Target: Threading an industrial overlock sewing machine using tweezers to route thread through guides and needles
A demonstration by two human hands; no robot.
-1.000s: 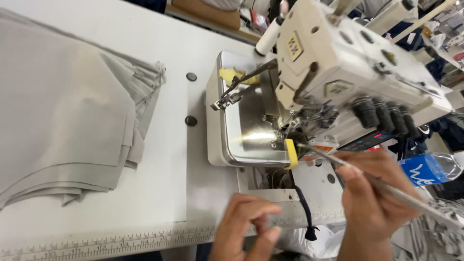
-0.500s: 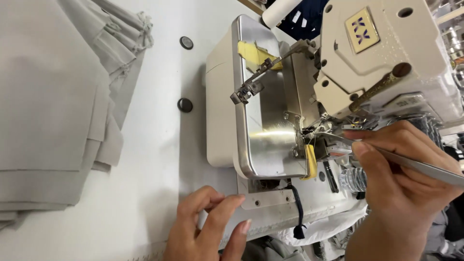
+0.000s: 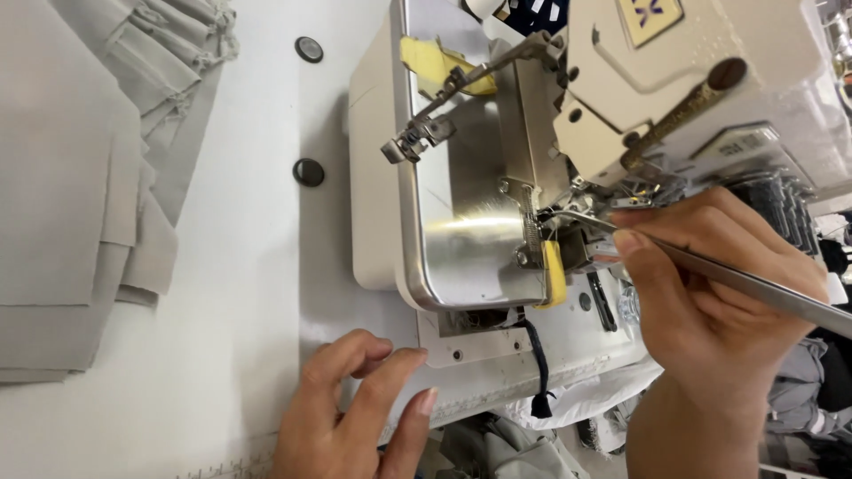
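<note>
Cream sewing machine (image 3: 710,80), silver tweezers (image 3: 754,286), pale grey fabric stack (image 3: 71,177), white table (image 3: 240,293), yellow tab (image 3: 554,273)

A single head-worn camera is looking steeply down and slightly forward from close above the white table (image 3: 240,293). It is facing the sewing machine (image 3: 621,80), which is filling the upper right, while the person's own hands are entering from the bottom edge.

White worktable (image 3: 266,293); grey fabric stack (image 3: 71,177) at its left edge.
</note>
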